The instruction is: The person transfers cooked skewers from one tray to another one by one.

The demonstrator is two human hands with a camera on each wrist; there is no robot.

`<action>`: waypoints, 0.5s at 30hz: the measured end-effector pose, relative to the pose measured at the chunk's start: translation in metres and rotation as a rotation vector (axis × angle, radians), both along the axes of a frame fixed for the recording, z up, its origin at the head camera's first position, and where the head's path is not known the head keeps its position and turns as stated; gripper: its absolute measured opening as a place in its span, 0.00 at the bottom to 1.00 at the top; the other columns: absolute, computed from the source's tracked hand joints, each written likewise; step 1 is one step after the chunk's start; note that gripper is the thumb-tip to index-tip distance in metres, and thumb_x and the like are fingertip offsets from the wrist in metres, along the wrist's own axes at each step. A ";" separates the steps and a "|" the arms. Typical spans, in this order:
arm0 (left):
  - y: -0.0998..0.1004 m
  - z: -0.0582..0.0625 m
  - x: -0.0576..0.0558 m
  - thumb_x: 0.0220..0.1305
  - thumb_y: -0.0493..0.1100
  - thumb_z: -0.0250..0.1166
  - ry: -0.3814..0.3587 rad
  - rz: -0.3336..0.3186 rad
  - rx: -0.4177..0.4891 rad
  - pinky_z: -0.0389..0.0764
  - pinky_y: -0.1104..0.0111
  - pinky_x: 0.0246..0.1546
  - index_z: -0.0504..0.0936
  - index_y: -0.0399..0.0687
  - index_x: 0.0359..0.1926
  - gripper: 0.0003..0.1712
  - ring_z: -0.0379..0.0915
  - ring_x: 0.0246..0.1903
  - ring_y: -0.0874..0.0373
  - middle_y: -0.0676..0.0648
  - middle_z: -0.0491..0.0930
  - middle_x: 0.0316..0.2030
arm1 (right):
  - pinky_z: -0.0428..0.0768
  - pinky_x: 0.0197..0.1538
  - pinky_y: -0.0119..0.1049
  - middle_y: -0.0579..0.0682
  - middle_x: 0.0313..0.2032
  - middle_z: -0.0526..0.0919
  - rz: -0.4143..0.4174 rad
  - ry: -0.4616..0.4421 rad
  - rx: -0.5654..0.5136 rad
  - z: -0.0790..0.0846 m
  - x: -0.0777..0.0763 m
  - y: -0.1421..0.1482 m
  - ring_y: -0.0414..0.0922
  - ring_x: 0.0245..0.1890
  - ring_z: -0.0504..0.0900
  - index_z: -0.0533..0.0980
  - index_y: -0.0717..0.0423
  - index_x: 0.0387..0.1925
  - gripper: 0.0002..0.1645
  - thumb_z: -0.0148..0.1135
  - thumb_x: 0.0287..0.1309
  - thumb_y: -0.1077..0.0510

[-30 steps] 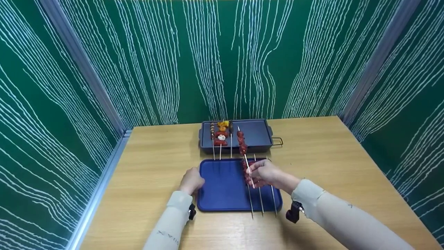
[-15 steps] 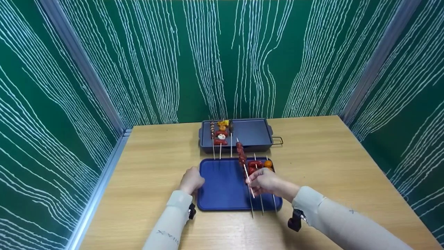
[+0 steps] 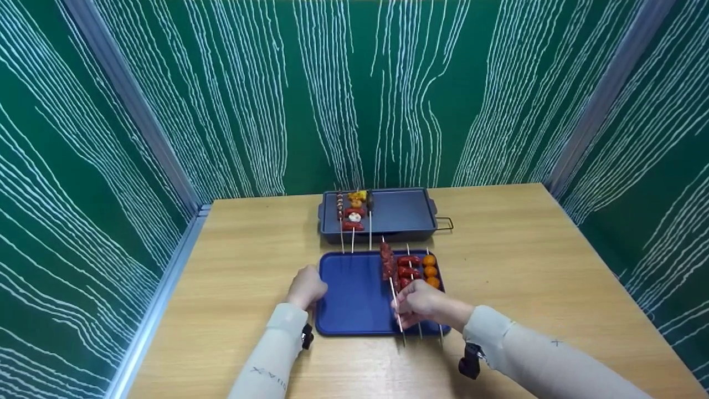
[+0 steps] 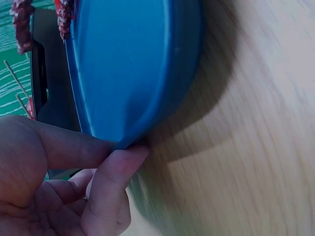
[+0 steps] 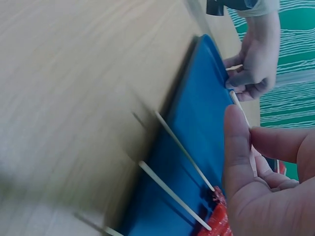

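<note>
And here I have the right hand (image 3: pixel 420 303) pinching the pale wooden stick of a dark-red meat skewer (image 3: pixel 387 261) over the blue rectangular tray (image 3: pixel 354 293), just right of the frame's centre! My left hand (image 3: pixel 306 287) pinches the tray's left rim. Red sausage pieces (image 3: pixel 409 272) and orange balls (image 3: pixel 430 271) lie on skewers right of centre; the dark-grey rectangular grill pan (image 3: pixel 401 210) sits beyond, upper centre.

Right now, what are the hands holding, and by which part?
Right hand: skewer of dark-red meat chunks, by its bare pale stick. Left hand: blue rectangular tray, pinched at its left rim.
</note>
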State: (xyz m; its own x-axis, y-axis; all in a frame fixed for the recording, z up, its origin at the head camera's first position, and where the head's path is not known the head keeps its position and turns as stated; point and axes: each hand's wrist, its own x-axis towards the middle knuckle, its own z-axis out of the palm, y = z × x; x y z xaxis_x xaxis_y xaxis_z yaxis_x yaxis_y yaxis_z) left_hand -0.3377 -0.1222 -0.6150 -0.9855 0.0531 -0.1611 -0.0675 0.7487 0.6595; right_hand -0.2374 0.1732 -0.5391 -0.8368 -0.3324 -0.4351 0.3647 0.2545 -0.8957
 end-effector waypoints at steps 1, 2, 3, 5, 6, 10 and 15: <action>-0.001 -0.004 -0.002 0.54 0.31 0.57 0.014 -0.009 -0.010 0.80 0.59 0.08 0.82 0.37 0.32 0.08 0.78 0.11 0.51 0.36 0.85 0.27 | 0.90 0.30 0.35 0.51 0.25 0.81 0.003 0.000 0.002 -0.001 0.001 -0.001 0.42 0.23 0.82 0.79 0.67 0.34 0.08 0.55 0.63 0.77; -0.001 -0.003 -0.001 0.54 0.31 0.57 0.021 -0.013 -0.016 0.80 0.59 0.07 0.82 0.37 0.32 0.07 0.78 0.11 0.51 0.36 0.85 0.27 | 0.90 0.30 0.35 0.51 0.25 0.81 0.004 -0.003 0.004 -0.003 0.001 -0.002 0.42 0.23 0.82 0.79 0.66 0.34 0.09 0.55 0.63 0.77; 0.000 -0.001 0.002 0.55 0.31 0.57 0.032 -0.019 -0.023 0.80 0.60 0.08 0.82 0.37 0.32 0.07 0.77 0.11 0.52 0.36 0.85 0.27 | 0.90 0.30 0.35 0.51 0.25 0.81 0.004 -0.005 0.008 -0.004 0.001 -0.004 0.42 0.23 0.82 0.79 0.66 0.33 0.09 0.55 0.63 0.77; 0.003 0.010 0.010 0.55 0.30 0.57 0.046 -0.015 -0.036 0.80 0.61 0.07 0.82 0.36 0.31 0.07 0.77 0.11 0.52 0.35 0.85 0.27 | 0.90 0.31 0.35 0.51 0.27 0.81 0.001 -0.008 0.016 -0.005 0.002 -0.006 0.43 0.24 0.82 0.79 0.65 0.31 0.11 0.55 0.63 0.77; 0.003 0.010 0.012 0.56 0.31 0.57 0.051 -0.017 -0.035 0.79 0.61 0.07 0.83 0.36 0.32 0.07 0.78 0.11 0.52 0.35 0.85 0.28 | 0.90 0.31 0.35 0.51 0.27 0.81 -0.002 -0.010 0.021 -0.006 0.002 -0.007 0.43 0.24 0.82 0.79 0.64 0.31 0.11 0.55 0.64 0.77; 0.007 0.025 0.020 0.58 0.29 0.56 0.027 -0.002 -0.030 0.80 0.60 0.08 0.83 0.33 0.35 0.09 0.77 0.13 0.52 0.33 0.85 0.30 | 0.91 0.32 0.36 0.51 0.29 0.82 -0.006 -0.021 0.033 -0.008 0.001 -0.012 0.43 0.25 0.82 0.79 0.63 0.29 0.12 0.55 0.65 0.77; 0.007 0.032 0.024 0.58 0.28 0.54 -0.005 0.002 -0.001 0.80 0.61 0.07 0.82 0.33 0.35 0.09 0.75 0.10 0.53 0.35 0.83 0.27 | 0.92 0.33 0.37 0.53 0.28 0.84 -0.018 -0.040 0.035 -0.011 -0.001 -0.017 0.43 0.23 0.83 0.80 0.65 0.32 0.11 0.55 0.65 0.76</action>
State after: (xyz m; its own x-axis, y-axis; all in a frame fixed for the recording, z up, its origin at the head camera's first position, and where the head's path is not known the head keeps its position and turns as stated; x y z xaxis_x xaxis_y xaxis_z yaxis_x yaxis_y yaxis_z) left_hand -0.3137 -0.1151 -0.5832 -0.9847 0.0505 -0.1665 -0.0729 0.7493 0.6582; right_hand -0.2381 0.1561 -0.5502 -0.8243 -0.3013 -0.4792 0.4048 0.2780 -0.8711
